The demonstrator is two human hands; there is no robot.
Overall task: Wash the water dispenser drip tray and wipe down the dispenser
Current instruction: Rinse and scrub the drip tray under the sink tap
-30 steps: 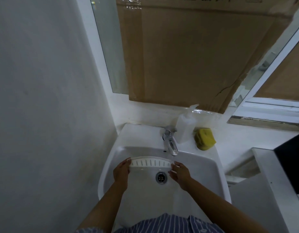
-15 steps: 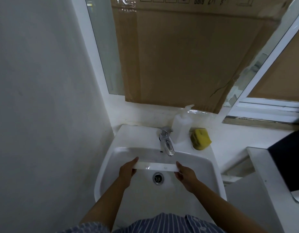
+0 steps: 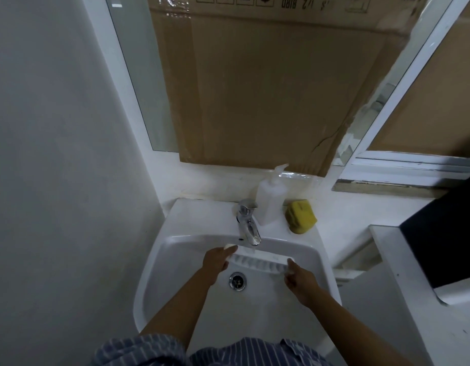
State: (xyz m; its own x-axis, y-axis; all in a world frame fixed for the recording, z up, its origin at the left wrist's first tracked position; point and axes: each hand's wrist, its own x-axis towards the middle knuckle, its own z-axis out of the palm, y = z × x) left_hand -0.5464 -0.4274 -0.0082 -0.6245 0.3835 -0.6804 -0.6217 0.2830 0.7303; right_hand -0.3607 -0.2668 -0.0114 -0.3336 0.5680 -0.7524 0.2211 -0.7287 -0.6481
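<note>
Two hands hold 1 drip tray (image 3: 257, 261) over the sink (image 3: 160, 260), under 1 tap (image 3: 248, 225): left grip (image 3: 217, 260) & right grip (image 3: 298, 280) each pinch an end. 1 soap bottle (image 3: 270, 202) & 1 yellow sponge (image 3: 300, 215) sit on sink rim.

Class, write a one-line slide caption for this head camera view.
Both hands, left hand and right hand, hold a white drip tray under the tap over the sink.

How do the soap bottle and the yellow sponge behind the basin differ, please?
The soap bottle is pale and translucent; the yellow sponge is opaque. The soap bottle stands upright with a pump on top and is taller; the yellow sponge lies low and lumpy. Both rest on the sink ledge, right of the tap.
</note>
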